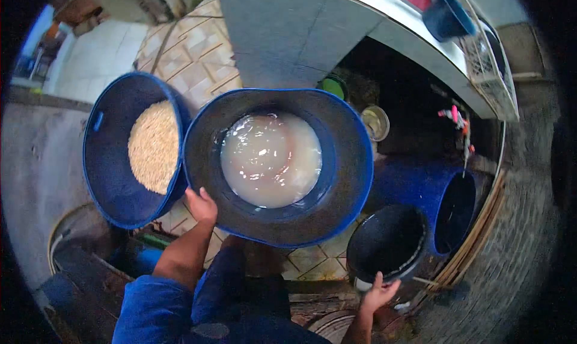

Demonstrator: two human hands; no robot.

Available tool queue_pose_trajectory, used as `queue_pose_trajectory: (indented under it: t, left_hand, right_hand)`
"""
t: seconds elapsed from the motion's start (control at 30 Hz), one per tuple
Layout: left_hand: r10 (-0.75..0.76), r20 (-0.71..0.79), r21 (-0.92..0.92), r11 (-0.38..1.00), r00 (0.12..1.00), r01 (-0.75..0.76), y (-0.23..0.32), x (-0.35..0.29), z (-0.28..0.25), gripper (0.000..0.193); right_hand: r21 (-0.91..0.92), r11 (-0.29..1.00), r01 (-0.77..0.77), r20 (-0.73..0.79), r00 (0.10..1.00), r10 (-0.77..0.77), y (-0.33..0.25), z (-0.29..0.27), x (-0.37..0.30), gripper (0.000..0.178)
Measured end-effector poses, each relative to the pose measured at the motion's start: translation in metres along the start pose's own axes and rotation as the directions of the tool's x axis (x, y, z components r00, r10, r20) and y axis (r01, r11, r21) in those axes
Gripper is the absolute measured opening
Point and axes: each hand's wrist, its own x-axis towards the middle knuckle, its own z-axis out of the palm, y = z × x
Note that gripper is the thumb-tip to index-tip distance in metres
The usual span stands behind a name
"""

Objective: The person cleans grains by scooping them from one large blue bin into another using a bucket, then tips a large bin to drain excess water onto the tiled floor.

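Observation:
A large blue tub (345, 205) with cloudy, pale liquid in it takes up the middle. My left hand (202, 207) grips its near left rim, where a second blue tub (105, 163) stands against it. Beige grains (155, 148) lie in that left tub; their exact kind is too small to tell. At the lower right, my right hand (380, 293) holds a black bucket (384, 239) by its near edge. The bucket is tilted and its inside is dark, so I cannot tell what is in it.
A blue drum (442, 211) stands at the right below a tap with a pink handle (455, 114). Wooden sticks (472, 242) lean along the brick wall. Beyond are a green container (332, 87), a metal pot (375, 122) and a white counter (384, 13). Patterned tiles (201, 49) cover the floor.

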Motion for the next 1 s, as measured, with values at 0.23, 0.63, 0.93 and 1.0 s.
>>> queue_pose_trajectory:
  t: [0.23, 0.63, 0.93, 1.0]
  left_hand:
    - [-0.007, 0.035, 0.016, 1.000, 0.999, 0.007, -0.001, -0.002, -0.001, 0.036]
    - [0.001, 0.026, 0.005, 1.000, 1.000, -0.001, -0.004, -0.004, -0.001, 0.033]
    - [-0.083, 0.169, -0.048, 0.995, 0.982, 0.092, 0.014, 0.000, -0.013, 0.037]
    - [-0.068, 0.135, -0.055, 0.996, 0.989, 0.076, 0.011, -0.001, -0.013, 0.037]
  right_hand:
    - [0.293, 0.947, 0.132, 0.148, 0.972, -0.181, -0.125, -0.002, -0.005, 0.044]
    - [0.157, 0.938, 0.311, 0.630, 0.700, -0.337, -0.107, 0.289, -0.003, 0.034]
    - [-0.065, 0.948, 0.312, 0.706, 0.686, -0.177, -0.006, 0.488, 0.004, 0.028]
    - [-0.084, 0.949, 0.303, 0.706, 0.690, -0.158, -0.012, 0.505, 0.000, 0.028]
